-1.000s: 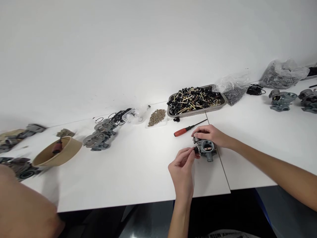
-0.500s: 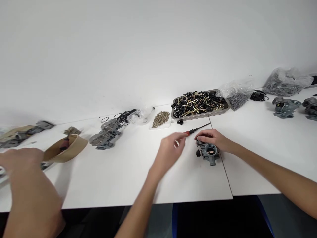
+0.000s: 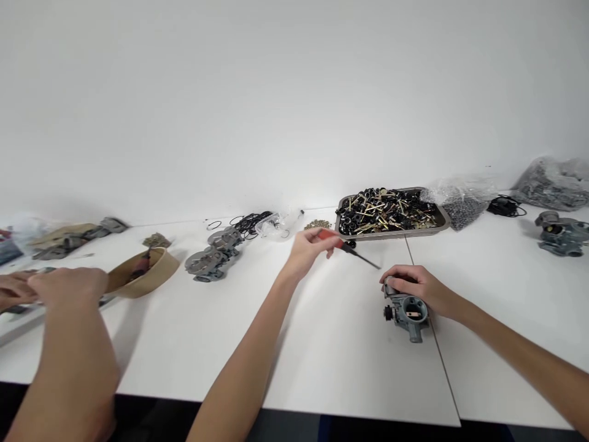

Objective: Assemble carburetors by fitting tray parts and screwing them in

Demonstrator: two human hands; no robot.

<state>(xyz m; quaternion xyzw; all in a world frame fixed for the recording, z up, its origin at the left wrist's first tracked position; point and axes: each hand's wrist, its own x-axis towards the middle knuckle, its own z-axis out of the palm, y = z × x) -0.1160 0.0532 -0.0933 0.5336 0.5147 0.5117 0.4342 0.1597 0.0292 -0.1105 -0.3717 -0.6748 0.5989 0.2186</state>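
A red-handled screwdriver (image 3: 332, 238) is held by its handle in my left hand (image 3: 307, 248), its dark shaft slanting down to the right above the white table (image 3: 331, 344). My right hand (image 3: 421, 288) has its fingers closed on the upper end of a grey metal carburetor (image 3: 409, 314), which rests on the table near the seam. The carburetor's round bore faces up, and a black knob sticks out on its left side. Behind the screwdriver stands a metal tray (image 3: 396, 233) heaped with black and brass-coloured parts.
Another person's hands (image 3: 69, 285) work at the far left, beside a tan bowl (image 3: 156, 276) holding a tool. Grey carburetors (image 3: 207, 261) lie left of centre. Small brass parts (image 3: 318, 225), plastic bags (image 3: 467, 205) and black cords (image 3: 506, 206) sit along the wall.
My left hand has taken up the screwdriver, which lay on the table, and its tip now points down to the right. The view has shifted; my right hand stays on the carburetor.
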